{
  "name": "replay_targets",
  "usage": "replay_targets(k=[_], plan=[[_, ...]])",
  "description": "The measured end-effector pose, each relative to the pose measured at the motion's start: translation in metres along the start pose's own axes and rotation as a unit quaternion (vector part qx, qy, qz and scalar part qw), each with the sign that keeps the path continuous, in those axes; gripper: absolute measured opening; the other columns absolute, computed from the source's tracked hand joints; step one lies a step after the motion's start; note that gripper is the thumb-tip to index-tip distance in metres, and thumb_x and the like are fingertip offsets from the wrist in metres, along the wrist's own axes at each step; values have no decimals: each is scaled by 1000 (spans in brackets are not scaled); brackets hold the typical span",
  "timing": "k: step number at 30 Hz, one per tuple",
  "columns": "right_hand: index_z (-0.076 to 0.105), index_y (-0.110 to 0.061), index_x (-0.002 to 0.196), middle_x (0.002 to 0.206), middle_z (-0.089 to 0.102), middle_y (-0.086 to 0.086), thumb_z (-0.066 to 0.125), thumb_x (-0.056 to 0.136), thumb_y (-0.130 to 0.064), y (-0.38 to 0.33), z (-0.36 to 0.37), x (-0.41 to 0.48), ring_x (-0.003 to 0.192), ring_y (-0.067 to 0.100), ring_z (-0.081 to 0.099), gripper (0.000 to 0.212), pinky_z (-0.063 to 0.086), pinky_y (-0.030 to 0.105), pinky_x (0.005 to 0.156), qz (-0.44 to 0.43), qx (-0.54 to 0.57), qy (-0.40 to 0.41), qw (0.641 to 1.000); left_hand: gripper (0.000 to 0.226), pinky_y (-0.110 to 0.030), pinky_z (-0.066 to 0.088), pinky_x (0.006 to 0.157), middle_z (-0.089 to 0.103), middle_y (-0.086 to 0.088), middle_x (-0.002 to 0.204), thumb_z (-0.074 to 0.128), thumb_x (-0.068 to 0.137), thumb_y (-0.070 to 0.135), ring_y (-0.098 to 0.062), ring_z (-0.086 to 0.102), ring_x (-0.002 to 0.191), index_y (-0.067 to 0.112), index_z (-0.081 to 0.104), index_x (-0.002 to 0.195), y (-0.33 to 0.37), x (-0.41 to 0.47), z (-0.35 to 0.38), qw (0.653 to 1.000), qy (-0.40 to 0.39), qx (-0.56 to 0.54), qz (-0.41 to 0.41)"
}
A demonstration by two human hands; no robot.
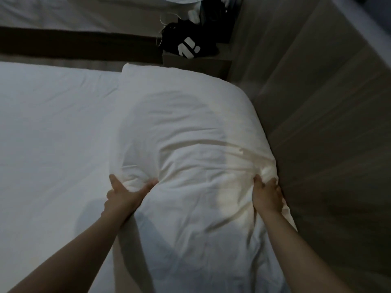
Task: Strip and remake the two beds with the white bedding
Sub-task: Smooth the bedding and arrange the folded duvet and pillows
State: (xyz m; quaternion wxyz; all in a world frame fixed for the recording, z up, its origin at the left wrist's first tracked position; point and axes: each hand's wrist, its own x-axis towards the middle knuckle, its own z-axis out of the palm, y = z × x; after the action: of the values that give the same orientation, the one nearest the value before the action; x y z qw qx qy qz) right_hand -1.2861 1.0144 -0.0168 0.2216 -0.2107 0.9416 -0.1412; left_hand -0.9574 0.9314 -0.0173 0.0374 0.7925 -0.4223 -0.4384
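A big white pillow (190,127) lies on the bed's white sheet (53,123), and everything else is placed from it. Its right edge is pressed against a pale wood panel (328,123), which leaves no room on that side. Beyond its far corner stands a small bedside table (196,64) with a black bag (188,41) heaped on top. The bag carries white marks, slanted bars and a dot, which cannot be read as a word. More dark clutter lies behind the bag, too dim to make out. Further off to the pillow's far left, across a dark strip of floor (74,45), is the second bed (63,11), also in white. The left hand (127,193) clutches a bunched fold at the pillow's near left side, thumb spread and fingers dug into the cloth. The right hand (267,194) grips gathered cloth at the pillow's near right edge, just beside the panel.
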Motion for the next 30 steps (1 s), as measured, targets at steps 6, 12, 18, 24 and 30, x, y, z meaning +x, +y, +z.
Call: replay_targets(k=[6,12,18,24,30], plan=[[3,-34,152,161,3,-1,18,79,-83,33,-6,-66,146,32,5,89,5,61,112,-62,-125,-75,987,152,-44,42,94,49,-26,132,48,21,95,-41,51,118,-3,34,137,-43,-27,-15,998,-57,-16,-36],[8,-24,152,155,23,11,43,62,-91,78,-29,-69,136,37,33,117,34,48,107,19,-82,-106,991,75,-39,44,77,57,-7,71,61,60,79,-27,51,71,5,55,73,-68,-66,-18,999,31,25,-14],[64,-1,70,72,65,13,66,83,-53,115,-60,-59,69,27,61,54,42,33,63,-9,-36,-133,990,63,-33,40,65,59,-10,78,68,73,64,-23,53,69,3,53,76,-70,-90,-35,995,-7,-93,39],[67,3,93,101,65,26,49,98,-32,147,-48,-75,97,40,61,40,46,40,82,-22,-59,-20,998,87,-39,42,86,61,-24,118,54,74,71,-38,57,102,-5,58,118,-100,-90,-33,999,-13,-34,5],[26,-11,148,149,30,21,48,95,-40,133,-29,-126,134,41,32,65,28,51,108,-55,-85,16,995,99,-47,37,101,45,-25,139,57,75,73,-42,45,124,-1,37,139,-108,-93,-20,997,-38,-65,-33]])
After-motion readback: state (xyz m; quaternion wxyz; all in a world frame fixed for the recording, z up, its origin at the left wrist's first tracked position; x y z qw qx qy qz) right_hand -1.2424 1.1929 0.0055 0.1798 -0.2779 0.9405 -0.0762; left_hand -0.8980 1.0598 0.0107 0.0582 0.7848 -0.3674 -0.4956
